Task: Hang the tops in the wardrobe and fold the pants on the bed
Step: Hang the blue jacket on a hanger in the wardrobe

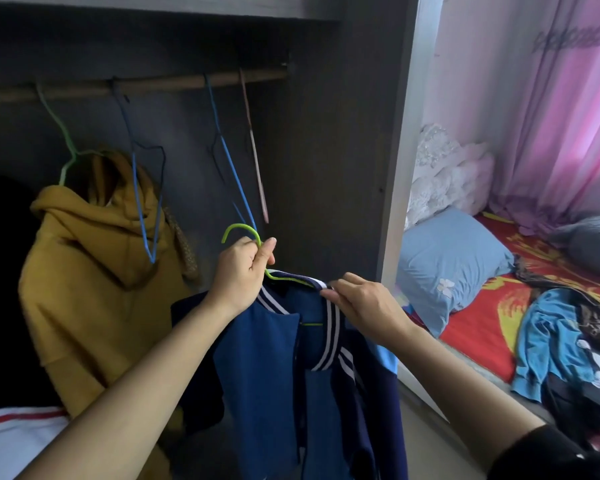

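Note:
A blue jacket with a striped white collar hangs on a green wire hanger in front of the open wardrobe. My left hand grips the hanger's neck just below its hook. My right hand pinches the jacket's collar at the right shoulder. The wooden rail runs across the wardrobe above. On the bed at the right lies a heap of clothes, with a light blue garment on top.
A mustard hoodie hangs on a light green hanger at the rail's left. Empty blue hangers and a pink one dangle from the rail. The wardrobe's side panel stands between rail and bed. A blue pillow lies at the bed's head.

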Action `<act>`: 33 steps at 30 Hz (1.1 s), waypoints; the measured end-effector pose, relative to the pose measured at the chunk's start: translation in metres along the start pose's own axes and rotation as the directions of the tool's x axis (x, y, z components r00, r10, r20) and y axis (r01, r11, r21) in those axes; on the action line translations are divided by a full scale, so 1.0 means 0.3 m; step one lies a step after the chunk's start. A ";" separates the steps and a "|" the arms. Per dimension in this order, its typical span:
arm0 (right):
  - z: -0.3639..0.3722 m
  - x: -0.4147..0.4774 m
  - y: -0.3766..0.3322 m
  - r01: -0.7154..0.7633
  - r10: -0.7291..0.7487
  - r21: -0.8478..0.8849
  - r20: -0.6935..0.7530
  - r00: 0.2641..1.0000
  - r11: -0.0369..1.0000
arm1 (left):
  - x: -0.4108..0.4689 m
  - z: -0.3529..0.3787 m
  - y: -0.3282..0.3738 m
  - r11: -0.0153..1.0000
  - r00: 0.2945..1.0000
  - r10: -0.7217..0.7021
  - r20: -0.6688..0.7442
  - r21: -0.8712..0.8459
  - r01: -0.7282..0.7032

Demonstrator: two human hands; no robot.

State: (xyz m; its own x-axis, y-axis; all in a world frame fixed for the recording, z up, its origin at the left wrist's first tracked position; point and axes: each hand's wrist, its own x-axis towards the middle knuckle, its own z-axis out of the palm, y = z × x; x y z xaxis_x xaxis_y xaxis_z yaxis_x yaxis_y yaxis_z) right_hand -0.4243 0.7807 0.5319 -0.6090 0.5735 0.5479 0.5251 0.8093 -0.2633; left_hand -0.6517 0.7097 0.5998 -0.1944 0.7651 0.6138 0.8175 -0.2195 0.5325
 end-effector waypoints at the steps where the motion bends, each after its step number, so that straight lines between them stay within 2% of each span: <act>1: 0.001 0.004 -0.010 -0.035 0.035 0.041 -0.009 0.999 0.999 | -0.003 -0.002 0.001 1.000 1.000 -0.001 0.023 0.004 0.001; 4: 0.003 0.032 -0.045 -0.119 0.118 0.068 0.023 0.993 0.991 | -0.016 0.006 0.016 0.998 0.993 -0.032 0.110 -0.044 0.037; 7: 0.004 0.052 -0.084 -0.102 0.094 0.084 0.090 0.991 0.991 | -0.041 0.027 0.031 0.995 0.989 -0.032 0.147 -0.086 0.045; 10: 0.018 0.066 -0.121 -0.221 0.184 0.274 0.154 0.971 0.936 | -0.067 0.057 0.044 0.997 0.981 -0.017 0.193 -0.067 0.030; 13: 0.035 0.075 -0.159 -0.324 0.253 0.366 0.227 0.940 0.873 | -0.060 0.049 0.062 0.997 0.990 -0.037 0.135 -0.062 0.046; 16: 0.039 0.075 -0.173 -0.380 0.314 0.398 0.222 0.923 0.835 | -0.066 0.022 0.028 0.994 0.992 -0.019 0.125 -0.104 0.032; 18: 0.024 0.083 -0.163 -0.403 0.346 0.401 0.210 0.915 0.823 | -0.106 0.019 -0.043 0.999 0.985 0.043 0.167 -0.034 -0.038; 21: 0.002 0.098 -0.140 -0.438 0.379 0.432 0.219 0.899 0.788 | -0.168 0.032 -0.174 0.971 0.986 0.047 0.162 0.225 -0.083; 22: -0.004 0.102 -0.136 -0.444 0.382 0.460 0.226 0.896 0.769 | -0.174 0.036 -0.202 0.965 0.986 0.053 0.159 0.245 -0.091; 24: -0.019 0.103 -0.129 -0.439 0.363 0.479 0.247 0.899 0.760 | -0.166 0.033 -0.219 0.991 0.987 0.046 0.154 0.114 -0.064; 26: -0.047 0.103 -0.119 -0.409 0.307 0.437 0.286 0.908 0.801 | -0.153 0.013 -0.205 0.995 0.989 -0.023 0.148 -0.095 0.038; 28: -0.080 0.105 -0.114 -0.370 0.253 0.367 0.328 0.910 0.854 | -0.134 -0.005 -0.192 0.962 0.977 -0.094 0.191 -0.235 0.138; 33: -0.104 0.116 -0.154 -0.289 0.145 0.284 0.437 0.888 0.914 | -0.062 -0.008 -0.159 0.872 0.936 -0.263 0.235 -0.358 0.335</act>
State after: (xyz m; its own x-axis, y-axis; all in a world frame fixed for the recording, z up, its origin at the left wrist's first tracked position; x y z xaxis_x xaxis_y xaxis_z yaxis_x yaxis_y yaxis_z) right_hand -0.4514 0.7592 0.5879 -0.7240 0.6824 0.1011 0.4877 0.6099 -0.6246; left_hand -0.6884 0.7045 0.5644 -0.2700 0.9158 0.2973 0.4534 -0.1515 0.8783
